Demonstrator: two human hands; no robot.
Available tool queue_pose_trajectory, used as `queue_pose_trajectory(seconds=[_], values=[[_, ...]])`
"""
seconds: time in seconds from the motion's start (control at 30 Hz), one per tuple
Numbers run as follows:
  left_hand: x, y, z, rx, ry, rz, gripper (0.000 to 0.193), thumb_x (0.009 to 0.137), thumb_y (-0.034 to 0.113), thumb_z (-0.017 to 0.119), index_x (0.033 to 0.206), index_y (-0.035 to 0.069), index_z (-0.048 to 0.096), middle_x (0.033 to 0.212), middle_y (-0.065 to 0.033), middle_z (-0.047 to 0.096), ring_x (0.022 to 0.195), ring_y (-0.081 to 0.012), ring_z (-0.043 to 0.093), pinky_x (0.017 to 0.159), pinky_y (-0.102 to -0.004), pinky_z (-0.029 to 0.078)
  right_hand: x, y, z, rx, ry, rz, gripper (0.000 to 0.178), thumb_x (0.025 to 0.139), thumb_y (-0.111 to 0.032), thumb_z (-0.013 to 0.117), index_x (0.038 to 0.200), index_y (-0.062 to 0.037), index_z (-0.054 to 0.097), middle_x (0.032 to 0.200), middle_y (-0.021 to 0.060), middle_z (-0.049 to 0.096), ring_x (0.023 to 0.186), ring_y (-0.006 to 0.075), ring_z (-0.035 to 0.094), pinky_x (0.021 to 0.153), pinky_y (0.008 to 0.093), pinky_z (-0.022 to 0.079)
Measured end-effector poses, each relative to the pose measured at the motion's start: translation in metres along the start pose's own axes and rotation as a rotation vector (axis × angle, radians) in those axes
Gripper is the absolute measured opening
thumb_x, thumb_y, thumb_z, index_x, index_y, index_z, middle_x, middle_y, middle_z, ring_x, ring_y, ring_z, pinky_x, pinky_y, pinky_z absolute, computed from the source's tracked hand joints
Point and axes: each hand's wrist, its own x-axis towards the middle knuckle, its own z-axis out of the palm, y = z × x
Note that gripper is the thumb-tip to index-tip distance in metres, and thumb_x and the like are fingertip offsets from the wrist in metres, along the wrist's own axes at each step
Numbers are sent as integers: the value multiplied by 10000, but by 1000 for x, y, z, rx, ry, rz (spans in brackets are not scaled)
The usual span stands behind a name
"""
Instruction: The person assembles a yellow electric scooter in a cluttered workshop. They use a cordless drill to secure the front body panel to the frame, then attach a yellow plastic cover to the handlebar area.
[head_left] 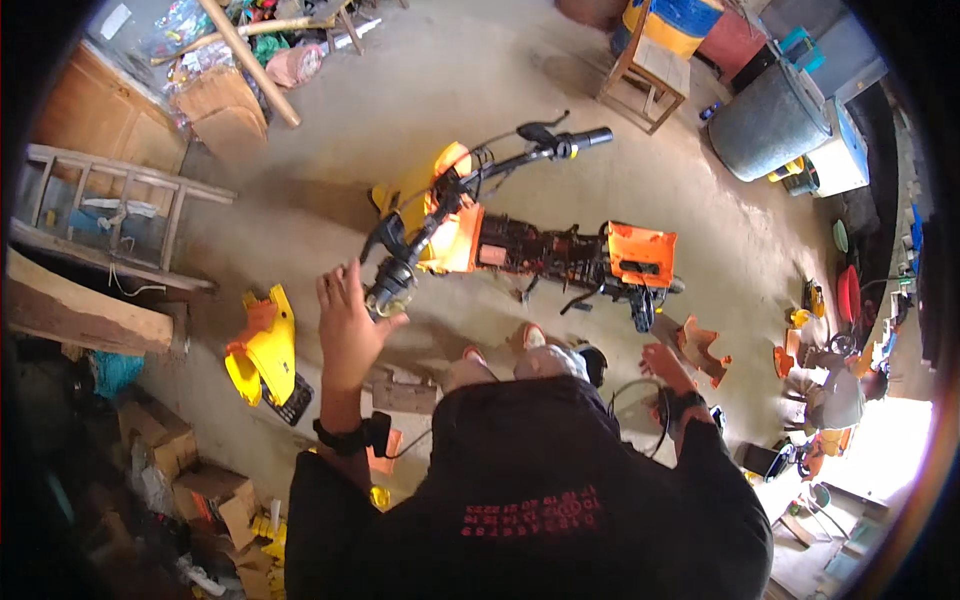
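Observation:
A partly stripped motorcycle [535, 245] stands in front of me, its handlebar [478, 180] at the left and an orange rear panel [641, 254] at the right. Its dark frame and inner parts lie bare between them. My left hand [350, 325] is raised beside the near handlebar grip [388, 288], fingers spread, with nothing visible in it; whether it touches the grip is hard to tell. My right hand [666, 364] hangs low near a loose orange curved panel [703, 350], its fingers apart and holding nothing that I can see.
A yellow and orange fairing piece [265, 345] lies on the floor at left, near a wooden ladder [120, 215] and cardboard boxes [160, 435]. Far right stand a wooden chair [652, 75] and a large grey barrel [768, 120]. Scattered parts [815, 395] lie along the right.

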Motion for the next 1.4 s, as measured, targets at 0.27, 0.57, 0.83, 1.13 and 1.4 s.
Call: queue_pose_trajectory(seconds=[0.27, 0.57, 0.83, 1.13, 1.4], values=[[-13, -19, 19, 146, 19, -269, 760, 667, 267, 795, 1302, 28, 455, 1098, -214, 596, 1081, -393, 563, 902, -487, 475, 100, 1, -46, 49, -270, -168, 180, 875, -164, 608, 958, -5, 625, 932, 143, 689, 632, 232, 686, 543, 330, 536], [-32, 20, 10, 199, 253, -285, 638, 733, 218, 720, 1293, 32, 477, 1203, -199, 582, 1150, -366, 545, 964, -470, 451, 207, -108, -82, -550, -541, -384, 280, 819, -200, 700, 1014, -7, 643, 979, 163, 657, 692, 266, 683, 590, 369, 540], [-354, 148, 96, -207, -388, -1337, 442, 838, 233, 555, 1245, 59, 553, 1085, -209, 658, 1012, -367, 643, 830, -511, 512, 259, -277, 5, -589, -573, -97, 402, 756, -305, 743, 1035, -30, 656, 791, 136, 633, 747, 285, 663, 697, 384, 544], [-644, 457, 306, -495, -160, -2121, 186, 740, 178, 580, 823, 69, 707, 790, -146, 692, 772, -339, 684, 697, -457, 541, 245, -285, 110, -1930, -1129, -1425, 724, 549, -366, 858, 1140, -36, 602, 1034, 148, 657, 918, 336, 642, 781, 423, 521], [-665, 515, 475, -281, -125, -1771, 155, 724, 157, 587, 797, 84, 703, 731, -121, 668, 740, -344, 658, 707, -461, 528, 144, -314, 194, -2023, -992, -1116, 470, 708, -291, 744, 1110, -76, 630, 1027, 139, 663, 936, 325, 644, 786, 406, 519]])
